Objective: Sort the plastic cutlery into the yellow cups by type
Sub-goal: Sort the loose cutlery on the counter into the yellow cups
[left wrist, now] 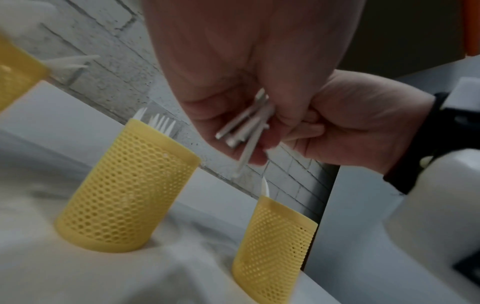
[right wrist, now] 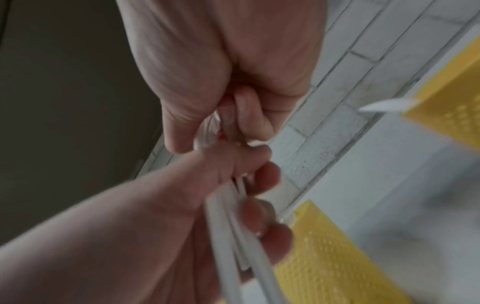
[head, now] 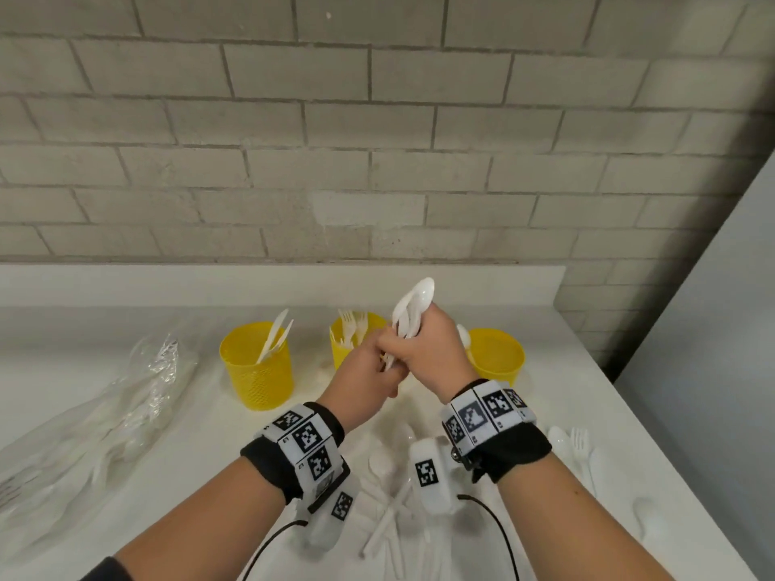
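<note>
Loose cutlery (head: 394, 517) is lying scattered along the near edge of the bench (head: 201, 421), under the wrists. Above it both hands are meeting over the middle: the right hand (head: 432, 354) is gripping a bunch of spoons (head: 409, 316) in a fist, bowls pointing up and away, handles slanting down into the left hand (head: 369, 371), whose fingers are curling round their lower ends. Beyond, toward the far edge, three cups are standing in a row: the knife cup (head: 256, 366) left, the fork cup (head: 354, 341) behind the hands, and the spoon cup (head: 497, 356) just right of the right hand, the nearer hand to it.
</note>
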Demonstrator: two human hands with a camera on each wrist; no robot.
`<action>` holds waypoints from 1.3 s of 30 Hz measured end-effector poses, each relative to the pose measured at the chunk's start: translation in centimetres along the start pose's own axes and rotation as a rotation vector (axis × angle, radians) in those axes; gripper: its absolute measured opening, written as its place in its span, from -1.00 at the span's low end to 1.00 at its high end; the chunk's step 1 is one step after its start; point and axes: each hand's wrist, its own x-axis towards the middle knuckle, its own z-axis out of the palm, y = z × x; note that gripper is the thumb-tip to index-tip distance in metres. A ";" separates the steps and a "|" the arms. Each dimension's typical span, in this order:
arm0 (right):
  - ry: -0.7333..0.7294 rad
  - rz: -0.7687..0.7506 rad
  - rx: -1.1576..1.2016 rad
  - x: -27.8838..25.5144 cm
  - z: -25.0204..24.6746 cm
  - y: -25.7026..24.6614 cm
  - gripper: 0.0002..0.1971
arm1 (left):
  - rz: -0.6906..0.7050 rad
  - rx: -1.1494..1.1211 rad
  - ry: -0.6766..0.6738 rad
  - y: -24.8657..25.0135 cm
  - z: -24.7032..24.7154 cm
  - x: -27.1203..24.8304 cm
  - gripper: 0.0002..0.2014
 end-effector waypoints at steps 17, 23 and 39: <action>0.364 0.235 -0.348 3.0 -7.4 6.3 -0.78 | 0.167 1.087 0.004 -4.8 -3.8 2.2 -0.70; 0.410 0.258 -0.316 0.7 -7.2 6.1 -0.34 | 0.240 0.955 0.006 -4.5 -4.9 -0.2 -0.68; -0.353 0.385 -0.631 -10.4 3.1 5.7 -0.62 | -0.565 0.960 -0.216 -8.3 -6.1 -11.1 -0.34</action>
